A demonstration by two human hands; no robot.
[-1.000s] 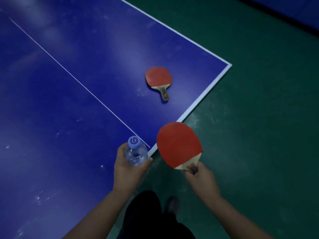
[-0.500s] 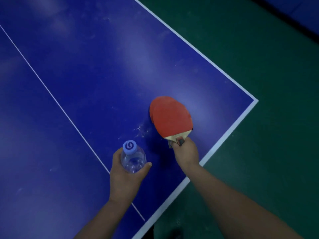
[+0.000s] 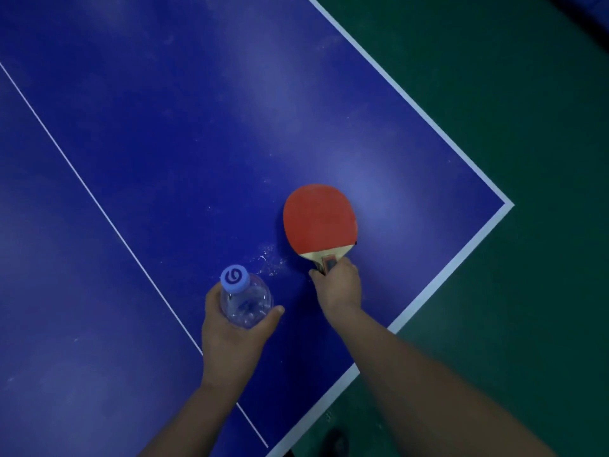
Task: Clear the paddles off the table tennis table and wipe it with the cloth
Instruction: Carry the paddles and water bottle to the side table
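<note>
The right hand (image 3: 337, 285) is closed around the handle of a red-faced table tennis paddle (image 3: 319, 220), whose blade points toward 12 o'clock from the hand, over the table. Whether a second paddle lies beneath the blade cannot be told. The left hand (image 3: 232, 334), at about 8 o'clock from the right hand and near it, is wrapped around a clear plastic water bottle (image 3: 245, 301) held upright, its blue cap (image 3: 234, 277) facing the camera. Between bottle and paddle, pale specks (image 3: 268, 258) dot the blue table tennis table (image 3: 164, 143). A white centre line (image 3: 99, 206) runs from 10 o'clock to 6 o'clock across the surface. The table's white-edged corner (image 3: 507, 205) lies at 3 o'clock from the paddle, bordered by green floor (image 3: 527, 291). A dark shoe (image 3: 334, 441) shows at 6 o'clock, on the floor.
</note>
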